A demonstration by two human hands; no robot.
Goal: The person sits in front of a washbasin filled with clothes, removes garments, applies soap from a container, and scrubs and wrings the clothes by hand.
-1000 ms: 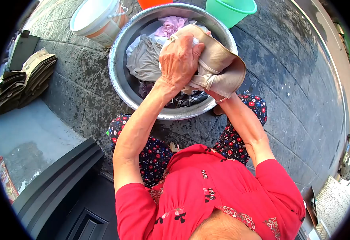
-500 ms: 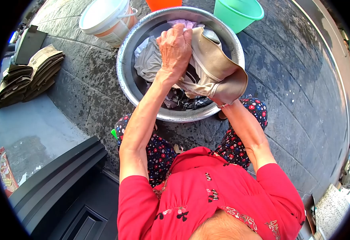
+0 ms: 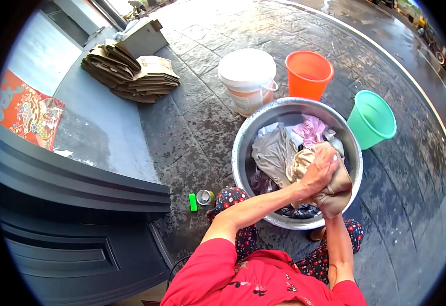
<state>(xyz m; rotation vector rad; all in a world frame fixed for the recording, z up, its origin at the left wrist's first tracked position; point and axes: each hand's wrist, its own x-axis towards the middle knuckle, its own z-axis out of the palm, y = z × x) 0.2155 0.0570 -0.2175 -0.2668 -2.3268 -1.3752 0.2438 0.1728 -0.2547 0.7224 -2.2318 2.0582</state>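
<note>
I am crouched on dark grey stamped-stone paving point(image 3: 192, 127) that looks wet in patches, beside a smooth grey concrete step point(image 3: 95, 127) and a dark panelled door point(image 3: 70, 239) on my left. In front of my knees sits a wide round metal basin point(image 3: 243, 153) piled with wet clothes, and the beige cloth garment point(image 3: 335, 186) lies bunched at its near right rim. My left hand point(image 3: 319, 173) is curled tight over the top of that garment; my right hand is hidden beneath the fabric, so I cannot tell its grip. Past the basin stand a white lidded plastic bucket point(image 3: 247, 76), an orange plastic bucket point(image 3: 308, 74) and a green plastic bucket point(image 3: 372, 118), close around its far rim. Flattened cardboard point(image 3: 131, 71) is stacked on the step, well apart. Open paving stretches to my right.
</note>
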